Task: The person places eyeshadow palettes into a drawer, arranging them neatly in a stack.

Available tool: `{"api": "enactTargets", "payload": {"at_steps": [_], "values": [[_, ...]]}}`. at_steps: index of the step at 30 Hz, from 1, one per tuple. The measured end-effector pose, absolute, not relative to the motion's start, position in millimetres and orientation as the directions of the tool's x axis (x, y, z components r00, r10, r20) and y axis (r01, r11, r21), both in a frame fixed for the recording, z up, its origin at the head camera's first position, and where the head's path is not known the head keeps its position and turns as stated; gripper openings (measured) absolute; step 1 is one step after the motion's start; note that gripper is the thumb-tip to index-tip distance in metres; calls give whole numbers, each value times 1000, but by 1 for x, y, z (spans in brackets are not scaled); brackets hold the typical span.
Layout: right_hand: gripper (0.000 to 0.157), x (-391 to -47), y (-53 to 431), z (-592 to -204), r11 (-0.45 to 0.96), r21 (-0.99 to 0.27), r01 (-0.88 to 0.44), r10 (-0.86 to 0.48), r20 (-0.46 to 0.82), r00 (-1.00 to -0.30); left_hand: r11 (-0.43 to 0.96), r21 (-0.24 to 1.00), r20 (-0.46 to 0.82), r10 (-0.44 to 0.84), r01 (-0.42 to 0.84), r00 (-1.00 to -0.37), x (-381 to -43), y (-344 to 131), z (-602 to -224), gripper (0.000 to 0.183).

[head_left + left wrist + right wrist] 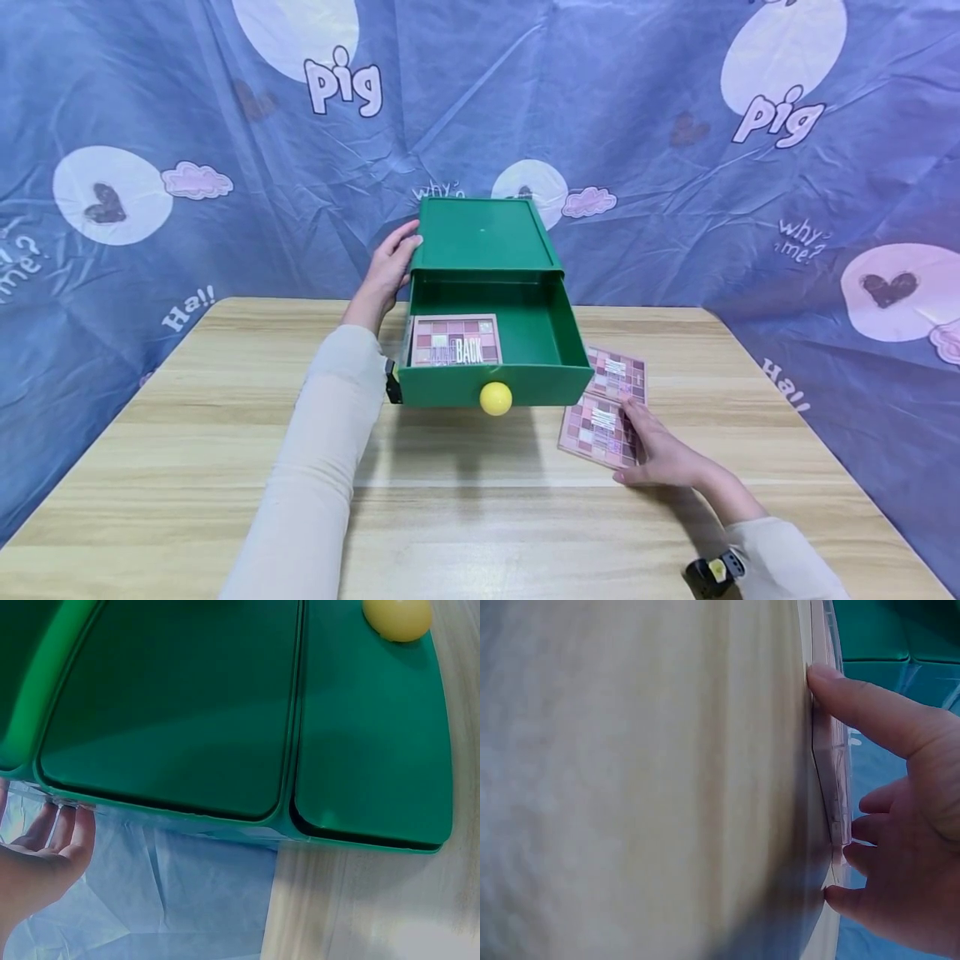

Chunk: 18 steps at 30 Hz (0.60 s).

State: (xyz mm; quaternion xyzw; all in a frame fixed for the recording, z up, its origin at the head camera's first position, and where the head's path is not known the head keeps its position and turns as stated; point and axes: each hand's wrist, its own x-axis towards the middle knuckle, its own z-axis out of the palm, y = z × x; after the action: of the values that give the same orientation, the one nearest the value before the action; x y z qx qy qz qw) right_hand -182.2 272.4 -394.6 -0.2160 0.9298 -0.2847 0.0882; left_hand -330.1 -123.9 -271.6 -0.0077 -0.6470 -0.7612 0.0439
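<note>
A green box (pixel 483 237) stands on the table with its drawer (pixel 540 333) pulled out toward me. A yellow ball knob (pixel 496 398) sits on the drawer front. Inside, at the left, lies a pink eyeshadow palette (pixel 457 342) lettered "BACK". My left hand (pixel 386 271) rests its extended fingers against the box's left side. Right of the drawer, two similar palettes lie on the tabletop, the farther palette (pixel 622 375) partly hidden by the drawer. My right hand (pixel 663 454) grips the nearer palette (pixel 588 429) at its right end, thumb (pixel 832 675) and fingers on its edges.
The light wooden table (pixel 465 533) reaches to a blue patterned cloth (pixel 450 108) hanging behind and at both sides. A dark band with a yellow mark (pixel 716 571) is strapped on the right wrist.
</note>
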Motion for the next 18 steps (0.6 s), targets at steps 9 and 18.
{"api": "enactTargets", "payload": {"at_steps": [9,18], "values": [[104,-180,271,-393,751,-567,-337,-432,-36,-901,-162,984,71,-61,80,-996,-330,-124,-272,40],[105,-177,270,-394,753,-553,-356,-423,7,-906,-160,983,78,-56,86,-995,-330,-123,-273,41]]}}
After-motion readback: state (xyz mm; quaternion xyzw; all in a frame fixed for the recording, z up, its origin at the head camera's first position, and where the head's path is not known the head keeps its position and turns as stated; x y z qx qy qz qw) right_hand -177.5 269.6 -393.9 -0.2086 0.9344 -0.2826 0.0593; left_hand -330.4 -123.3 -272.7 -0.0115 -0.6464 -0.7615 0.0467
